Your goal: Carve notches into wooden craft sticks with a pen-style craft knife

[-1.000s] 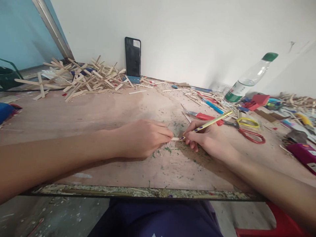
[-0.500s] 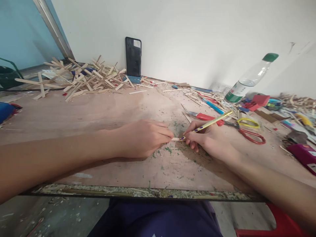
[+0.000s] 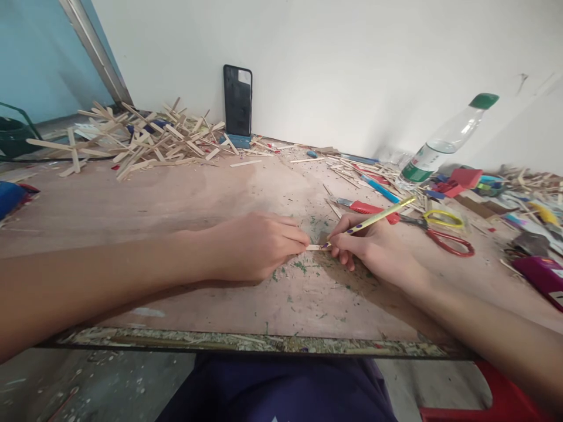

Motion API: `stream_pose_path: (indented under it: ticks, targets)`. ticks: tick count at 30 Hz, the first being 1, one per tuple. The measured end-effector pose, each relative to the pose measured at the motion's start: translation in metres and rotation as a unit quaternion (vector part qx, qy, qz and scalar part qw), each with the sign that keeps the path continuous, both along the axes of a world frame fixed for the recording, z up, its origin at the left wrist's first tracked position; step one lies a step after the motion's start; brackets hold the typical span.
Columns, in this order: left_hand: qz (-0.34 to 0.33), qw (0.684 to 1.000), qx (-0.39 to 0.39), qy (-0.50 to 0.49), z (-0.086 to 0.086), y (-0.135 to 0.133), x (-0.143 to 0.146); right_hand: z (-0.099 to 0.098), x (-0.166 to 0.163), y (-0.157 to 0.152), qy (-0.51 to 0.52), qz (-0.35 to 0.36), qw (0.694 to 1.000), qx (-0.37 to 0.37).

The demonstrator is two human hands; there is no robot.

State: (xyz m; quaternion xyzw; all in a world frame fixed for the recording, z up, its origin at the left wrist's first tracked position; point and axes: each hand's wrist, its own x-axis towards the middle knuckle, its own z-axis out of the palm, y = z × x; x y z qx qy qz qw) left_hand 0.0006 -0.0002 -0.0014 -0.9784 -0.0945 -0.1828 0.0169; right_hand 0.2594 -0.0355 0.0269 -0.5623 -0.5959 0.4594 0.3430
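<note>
My left hand lies on the wooden table, its closed fingertips holding one end of a small pale wooden stick. Most of the stick is hidden by my fingers. In my right hand is a yellow pencil with purple dots, gripped near its point. The pencil slants up to the right, and its tip is at the stick; whether it touches is too small to tell. Green shavings are scattered on the table around both hands.
Beyond my right hand lie a red utility knife and scissors with yellow and red handles. A bottle leans at the back right. A phone stands against the wall beside a heap of joined craft sticks. A purple object sits far right.
</note>
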Motion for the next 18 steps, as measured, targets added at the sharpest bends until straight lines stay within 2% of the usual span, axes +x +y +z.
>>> stream_pose_path:
  ticks: [18]
  targets:
    - [-0.009, 1.000, 0.006, -0.012, -0.0023, 0.0025, -0.0009, 0.0001, 0.0016, 0.0007, -0.009, 0.005, 1.000, -0.001]
